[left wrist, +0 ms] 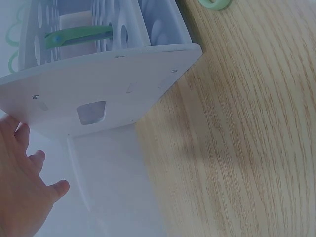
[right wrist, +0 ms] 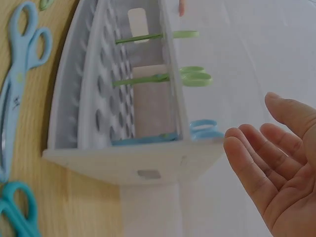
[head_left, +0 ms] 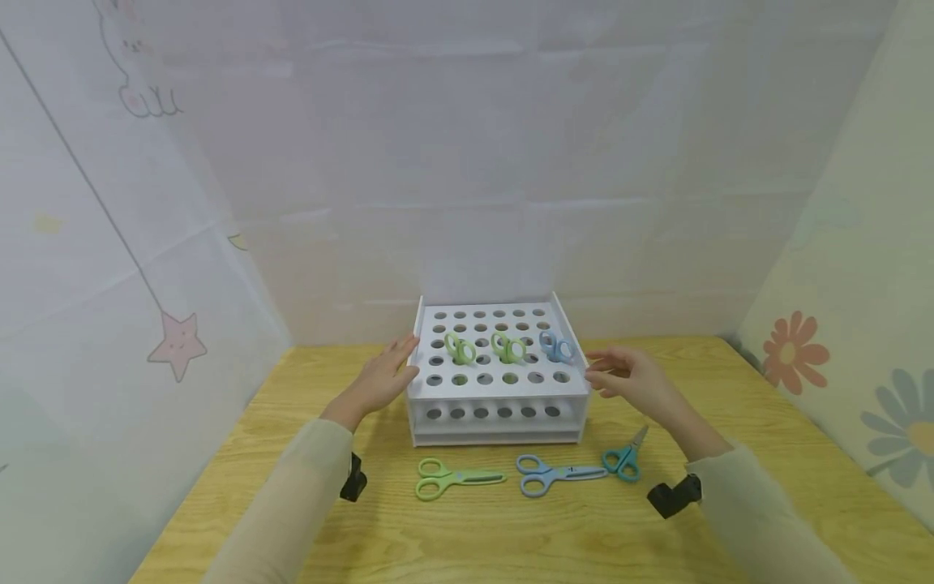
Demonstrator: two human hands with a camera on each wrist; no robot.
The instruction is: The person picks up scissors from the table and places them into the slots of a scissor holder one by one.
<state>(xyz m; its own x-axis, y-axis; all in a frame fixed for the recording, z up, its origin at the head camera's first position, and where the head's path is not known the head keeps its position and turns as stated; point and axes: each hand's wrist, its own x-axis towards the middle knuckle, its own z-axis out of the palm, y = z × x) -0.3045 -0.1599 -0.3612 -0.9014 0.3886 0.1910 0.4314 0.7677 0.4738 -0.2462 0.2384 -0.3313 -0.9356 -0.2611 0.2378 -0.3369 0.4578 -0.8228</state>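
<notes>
A white rack (head_left: 499, 437) with rows of round holes stands on the table. Two pairs of green scissors (head_left: 460, 350) and one pair of blue scissors (head_left: 557, 348) stand in its holes, handles up. My left hand (head_left: 379, 381) lies along the rack's left side panel (left wrist: 113, 89), its fingertips touching the top edge. At the right panel (right wrist: 148, 165) is my right hand (head_left: 635, 381), its fingers slightly bent and holding nothing; whether they touch the panel I cannot tell.
On the wooden table (head_left: 467, 543), in front of the rack, lie green scissors (head_left: 467, 477), blue scissors (head_left: 569, 473) and, further right, small teal scissors (head_left: 622, 462) with the blades pointing away. A pale printed cloth (head_left: 496, 162) hangs behind and at both sides.
</notes>
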